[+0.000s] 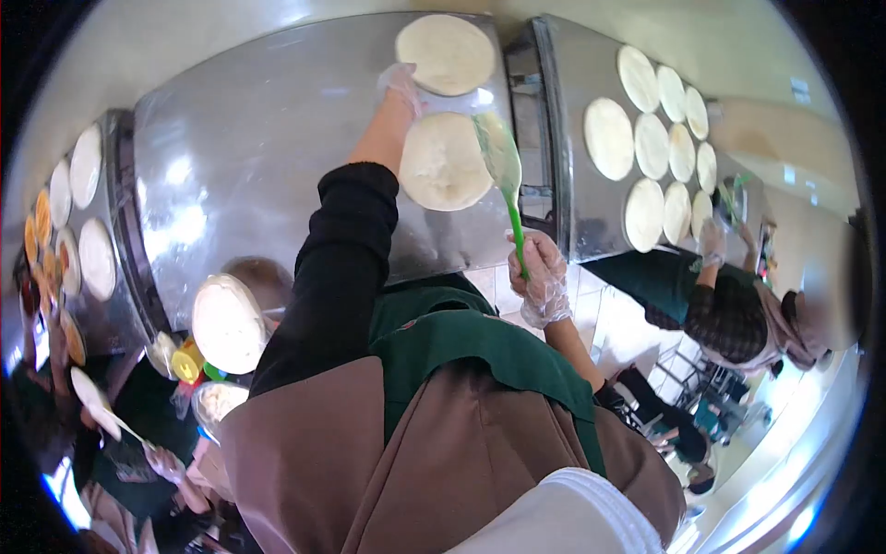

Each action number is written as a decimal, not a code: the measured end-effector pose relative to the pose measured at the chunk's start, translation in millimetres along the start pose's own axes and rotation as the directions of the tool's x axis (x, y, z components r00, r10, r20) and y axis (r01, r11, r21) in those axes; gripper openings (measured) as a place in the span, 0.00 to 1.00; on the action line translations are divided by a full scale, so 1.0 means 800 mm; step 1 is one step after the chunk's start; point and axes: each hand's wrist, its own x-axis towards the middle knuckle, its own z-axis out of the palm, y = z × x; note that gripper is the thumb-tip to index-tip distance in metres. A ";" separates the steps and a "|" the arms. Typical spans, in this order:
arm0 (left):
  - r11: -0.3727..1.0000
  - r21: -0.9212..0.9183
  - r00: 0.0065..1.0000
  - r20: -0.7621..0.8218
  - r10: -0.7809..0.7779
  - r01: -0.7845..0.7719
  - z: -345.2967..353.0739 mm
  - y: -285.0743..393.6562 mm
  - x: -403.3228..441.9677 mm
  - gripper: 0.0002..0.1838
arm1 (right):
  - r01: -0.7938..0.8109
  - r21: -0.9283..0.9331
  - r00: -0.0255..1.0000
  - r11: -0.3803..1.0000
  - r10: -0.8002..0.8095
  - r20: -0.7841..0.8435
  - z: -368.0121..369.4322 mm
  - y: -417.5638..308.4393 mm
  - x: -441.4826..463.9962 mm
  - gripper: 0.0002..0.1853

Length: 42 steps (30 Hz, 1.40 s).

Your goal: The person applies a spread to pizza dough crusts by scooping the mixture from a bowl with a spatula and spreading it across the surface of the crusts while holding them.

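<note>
My right hand, in a clear plastic glove, is closed round the handle of a green spatula. The spatula's broad blade, smeared with something pale, lies over the right edge of the nearer round flatbread. My left hand, gloved as well, reaches to the lower left edge of the farther flatbread; its fingers look closed on that edge, partly hidden. Both flatbreads lie flat on the metal table, one beyond the other.
A stack of flatbreads stands at the near left, beside a bowl of pale spread and a yellow container. Several flatbreads lie on the right table and left table. Co-workers stand on both sides. A gap separates the tables.
</note>
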 end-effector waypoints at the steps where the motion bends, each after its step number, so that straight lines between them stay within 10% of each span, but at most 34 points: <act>1: 0.996 -0.079 0.995 -0.082 -0.056 0.050 0.013 0.006 0.012 0.36 | 0.015 0.007 0.999 1.000 -0.015 -0.030 -0.007 0.000 -0.008 0.11; 4: 0.941 -0.306 0.990 -0.045 0.137 -0.144 0.024 -0.017 0.084 0.27 | 0.029 0.026 0.992 0.999 -0.025 -0.122 -0.037 0.012 -0.027 0.11; 10: 0.953 -0.301 0.995 -0.101 0.016 -0.046 0.082 -0.009 0.067 0.22 | 0.064 0.130 0.991 0.989 -0.049 -0.122 -0.085 0.021 -0.046 0.11; 13: 0.993 -0.050 0.981 -0.170 0.094 -0.104 0.104 -0.015 0.055 0.23 | 0.049 0.150 0.993 0.987 -0.032 -0.113 -0.109 0.016 -0.042 0.12; 20: 0.902 -0.341 0.943 0.104 0.317 -0.266 0.088 -0.042 0.035 0.26 | 0.124 0.105 0.992 0.987 -0.119 -0.048 -0.175 0.011 -0.019 0.11; 27: 0.637 -0.676 0.662 0.289 0.691 -0.370 0.071 -0.123 -0.158 0.30 | 0.398 -0.171 0.917 0.901 -0.384 0.109 -0.216 -0.015 0.023 0.10; 33: 0.389 -0.767 0.604 0.003 0.797 -0.511 0.084 -0.181 -0.252 0.32 | 0.579 -0.602 0.801 0.549 -0.520 0.297 -0.205 -0.082 0.027 0.10; 36: 0.487 -0.637 0.649 -0.029 0.760 -0.598 0.093 -0.199 -0.286 0.31 | 0.742 -0.660 0.544 0.120 -0.683 0.487 -0.187 -0.077 0.038 0.10; 38: 0.481 -0.814 0.628 0.194 0.754 -0.326 0.098 -0.209 -0.311 0.30 | 0.744 -0.666 0.564 0.057 -0.590 0.578 -0.171 -0.064 0.029 0.08; 42: 0.440 -0.787 0.639 0.076 0.766 -0.433 0.089 -0.217 -0.334 0.30 | 0.836 -0.545 0.415 -0.066 -0.574 0.706 -0.173 -0.019 0.008 0.04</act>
